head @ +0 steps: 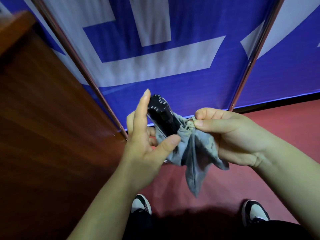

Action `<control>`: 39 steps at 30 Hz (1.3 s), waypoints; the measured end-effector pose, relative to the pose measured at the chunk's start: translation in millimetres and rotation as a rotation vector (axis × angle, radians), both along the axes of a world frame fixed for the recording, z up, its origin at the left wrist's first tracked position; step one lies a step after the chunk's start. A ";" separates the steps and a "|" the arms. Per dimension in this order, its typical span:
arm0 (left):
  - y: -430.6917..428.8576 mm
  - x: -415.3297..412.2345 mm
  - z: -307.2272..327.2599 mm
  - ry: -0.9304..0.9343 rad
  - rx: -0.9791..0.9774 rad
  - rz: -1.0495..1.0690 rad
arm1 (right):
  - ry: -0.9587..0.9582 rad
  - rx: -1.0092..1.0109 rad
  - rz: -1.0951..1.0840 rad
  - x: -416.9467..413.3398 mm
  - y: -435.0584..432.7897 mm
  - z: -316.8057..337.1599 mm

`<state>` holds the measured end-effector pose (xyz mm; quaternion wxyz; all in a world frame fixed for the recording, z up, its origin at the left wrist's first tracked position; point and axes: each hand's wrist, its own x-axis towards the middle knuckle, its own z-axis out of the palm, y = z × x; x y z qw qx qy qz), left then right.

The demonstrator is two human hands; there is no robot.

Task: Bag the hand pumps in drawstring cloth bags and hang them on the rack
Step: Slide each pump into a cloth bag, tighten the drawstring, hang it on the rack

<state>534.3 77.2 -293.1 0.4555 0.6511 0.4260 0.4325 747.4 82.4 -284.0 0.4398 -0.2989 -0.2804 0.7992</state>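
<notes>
**Pump half in the bag, both hands working at its mouth**

Just below the centre of the frame, a person is holding a black hand pump (161, 113) that is sitting partly inside a blue-grey cloth bag (194, 161). The pump's ribbed top is sticking up and to the left out of the bag's mouth, while its lower part is lying hidden in the cloth. The bag's loose bottom is hanging down to a point between the two forearms.

The left hand (147, 141) is gripping the hand pump through the bag: the thumb is pressing the cloth against the pump's body, the lower fingers are curling behind it, and the forefinger is pointing straight up along the pump's left side. The right hand (233, 135) is pinching the pale drawstring (189, 126) between thumb and forefinger at the gathered mouth, just right of the pump. The hands are working close together, joined by the bag.

Behind them a blue banner (181, 87) with white shapes is filling the top of the frame, crossed by two shiny metal poles (78, 54). A brown wooden surface (43, 118) is taking up the left side. At the bottom, two black-and-white shoes (141, 204) are standing on a red floor (225, 187).
</notes>
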 end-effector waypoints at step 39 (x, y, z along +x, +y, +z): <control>-3.6 13.9 -5.7 0.070 -0.214 0.040 | -0.899 0.353 -0.236 -3.8 -4.8 9.6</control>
